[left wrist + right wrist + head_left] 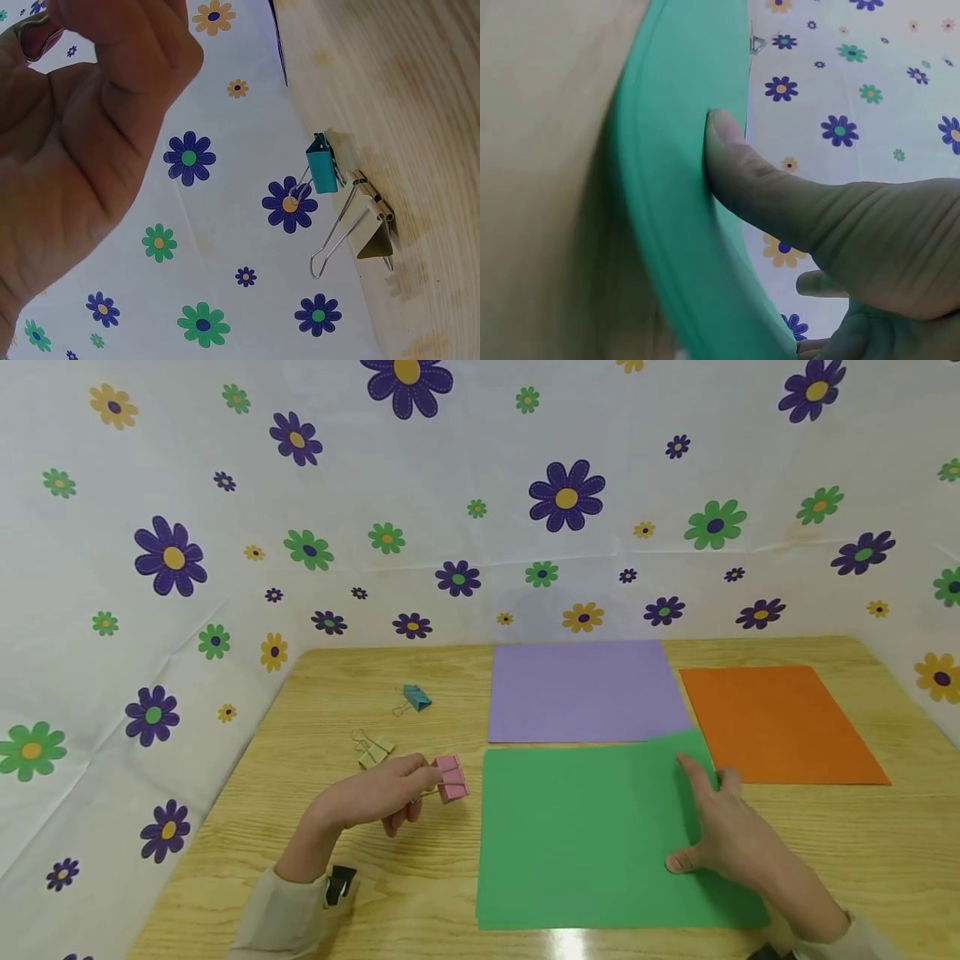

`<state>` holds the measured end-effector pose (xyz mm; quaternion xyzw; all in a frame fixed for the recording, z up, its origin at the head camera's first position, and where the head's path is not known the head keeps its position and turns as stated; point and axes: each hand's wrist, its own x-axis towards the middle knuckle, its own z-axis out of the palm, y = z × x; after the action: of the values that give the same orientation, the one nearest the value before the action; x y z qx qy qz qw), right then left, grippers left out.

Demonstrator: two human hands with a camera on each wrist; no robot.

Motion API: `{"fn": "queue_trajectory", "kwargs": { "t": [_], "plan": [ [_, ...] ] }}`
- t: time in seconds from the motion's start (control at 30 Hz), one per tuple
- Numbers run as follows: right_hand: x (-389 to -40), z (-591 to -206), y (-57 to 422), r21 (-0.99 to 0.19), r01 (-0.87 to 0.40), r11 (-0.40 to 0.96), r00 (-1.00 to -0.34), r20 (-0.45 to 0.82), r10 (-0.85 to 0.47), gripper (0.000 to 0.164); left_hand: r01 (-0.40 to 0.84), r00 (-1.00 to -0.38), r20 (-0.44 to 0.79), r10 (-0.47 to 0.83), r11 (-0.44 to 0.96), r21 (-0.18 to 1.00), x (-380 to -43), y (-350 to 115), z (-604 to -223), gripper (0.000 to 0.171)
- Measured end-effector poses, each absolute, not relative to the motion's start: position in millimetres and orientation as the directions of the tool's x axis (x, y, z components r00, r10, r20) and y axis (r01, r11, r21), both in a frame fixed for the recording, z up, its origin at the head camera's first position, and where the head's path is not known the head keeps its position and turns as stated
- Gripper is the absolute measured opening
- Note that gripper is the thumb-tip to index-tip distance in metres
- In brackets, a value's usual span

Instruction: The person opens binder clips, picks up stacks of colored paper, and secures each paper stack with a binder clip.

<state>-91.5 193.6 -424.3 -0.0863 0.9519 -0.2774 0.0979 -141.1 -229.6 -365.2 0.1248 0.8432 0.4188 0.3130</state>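
Observation:
My left hand (378, 793) pinches a pink binder clip (452, 779) between thumb and fingers, above the wood table left of the green paper (577, 835). That hand (75, 135) fills the upper left of its wrist view, with the clip mostly hidden behind its fingers. At the paper's right side my right hand (723, 827) grips the edge, thumb on the upper face. In the right wrist view the green paper (675, 150) bows upward, a shadow beneath it, and the thumb of the right hand (840, 232) presses on it.
Left of the paper lie a yellow binder clip (377, 752) and a teal one (417, 697). Behind the green paper is a purple sheet (585, 693), and an orange sheet (783, 722) lies to the right. A flowered cloth (465, 477) hangs around the table (405, 893).

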Motion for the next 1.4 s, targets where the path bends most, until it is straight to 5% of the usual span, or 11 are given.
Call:
{"fn": "queue_trajectory", "kwargs": {
  "t": [0.17,0.43,1.2,1.4],
  "plan": [
    [-89,-424,193,-0.526,-0.098,0.845,-0.970,-0.138,-0.199,0.129,-0.042,-0.774,-0.425,0.470,0.631,0.775,-142,-229,-366,0.038],
    [-96,-430,201,-0.569,-0.032,0.822,-0.950,-0.239,-0.203,0.090,-0.050,-0.774,-0.431,0.464,0.633,0.772,-141,-229,-367,0.039],
    [-103,-434,220,-0.650,-0.081,0.756,-0.944,-0.192,-0.267,0.034,-0.024,-0.785,-0.426,0.450,0.665,0.746,-141,-231,-367,0.037],
    [-104,-434,228,-0.680,-0.061,0.730,-0.943,-0.200,-0.265,0.039,-0.011,-0.789,-0.429,0.440,0.689,0.725,-140,-230,-368,0.038]
  ]
}}
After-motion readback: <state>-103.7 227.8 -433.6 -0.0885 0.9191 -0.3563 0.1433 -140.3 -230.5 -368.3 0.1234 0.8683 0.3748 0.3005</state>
